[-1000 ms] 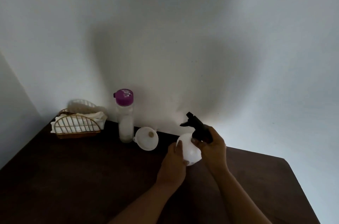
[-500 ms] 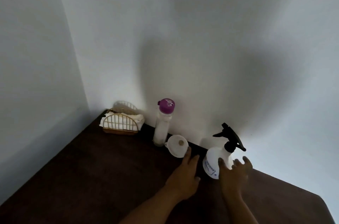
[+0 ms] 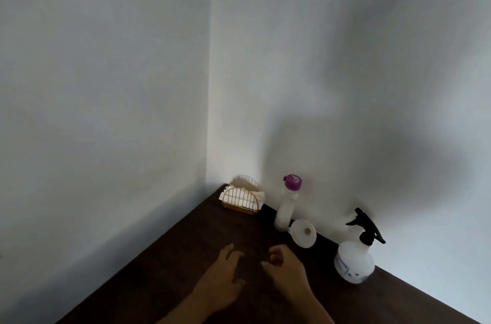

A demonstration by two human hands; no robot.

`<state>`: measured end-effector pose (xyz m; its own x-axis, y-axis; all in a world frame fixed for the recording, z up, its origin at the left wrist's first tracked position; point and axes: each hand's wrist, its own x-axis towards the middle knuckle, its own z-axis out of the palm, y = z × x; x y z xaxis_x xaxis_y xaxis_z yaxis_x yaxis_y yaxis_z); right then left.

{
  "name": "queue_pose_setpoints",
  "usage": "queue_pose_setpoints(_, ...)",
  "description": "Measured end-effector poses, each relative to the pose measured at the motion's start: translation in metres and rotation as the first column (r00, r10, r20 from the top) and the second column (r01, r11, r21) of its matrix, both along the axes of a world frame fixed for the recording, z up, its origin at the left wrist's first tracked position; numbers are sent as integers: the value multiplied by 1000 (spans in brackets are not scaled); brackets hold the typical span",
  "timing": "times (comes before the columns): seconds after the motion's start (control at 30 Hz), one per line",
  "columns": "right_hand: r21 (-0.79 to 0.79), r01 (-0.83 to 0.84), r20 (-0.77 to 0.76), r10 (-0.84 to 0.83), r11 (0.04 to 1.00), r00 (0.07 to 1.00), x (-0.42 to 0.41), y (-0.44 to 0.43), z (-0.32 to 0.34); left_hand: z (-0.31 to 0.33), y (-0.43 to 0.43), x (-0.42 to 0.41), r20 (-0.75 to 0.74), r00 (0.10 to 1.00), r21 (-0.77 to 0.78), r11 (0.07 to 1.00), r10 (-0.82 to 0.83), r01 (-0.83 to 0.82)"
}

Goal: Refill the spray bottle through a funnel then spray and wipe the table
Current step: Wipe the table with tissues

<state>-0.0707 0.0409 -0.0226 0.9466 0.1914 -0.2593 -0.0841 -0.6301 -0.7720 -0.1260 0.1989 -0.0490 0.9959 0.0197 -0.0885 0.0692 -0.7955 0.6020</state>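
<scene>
A white spray bottle [image 3: 353,262] with a black trigger head stands upright on the dark wooden table [image 3: 164,268] near the right wall. A white funnel [image 3: 303,236] lies on its side between it and a tall white bottle [image 3: 286,208] with a purple cap. A wire holder of white napkins [image 3: 243,199] sits in the corner. My left hand [image 3: 225,278] hovers over the table with fingers loosely apart, holding nothing. My right hand [image 3: 285,270] is beside it, fingers curled inward, empty, well left of the spray bottle.
Two pale walls meet in a corner behind the napkin holder. The table's back edge runs along the right wall, and its left edge runs along the left wall.
Both hands let go of the spray bottle and drew back to the left. The bottle now stands alone by the wall. The view swung left toward the corner.
</scene>
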Motion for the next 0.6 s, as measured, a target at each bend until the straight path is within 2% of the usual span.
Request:
queue_pose_setpoints(0.13, -129, -156, 36, 162, 979, 986, -5, 22, 14, -8, 28, -21, -30, 997, 11, 997, 78, -77)
queue_pose_setpoints(0.3, -244, -180, 135, 217, 953, 967, 19, 62, 12, -15, 55, -5, -7, 997, 2, 997, 74, -74)
queue_pose_setpoints(0.4, -309, -155, 171, 215, 938, 961, 43, 88, 3, -23, 74, 12, 16, 999, -49, 998, 36, -35)
queue_pose_setpoints(0.6, -427, 38, 420, 160, 904, 893, 107, 121, -11, -38, 104, 40, 18, 1000, -127, 992, 11, -9)
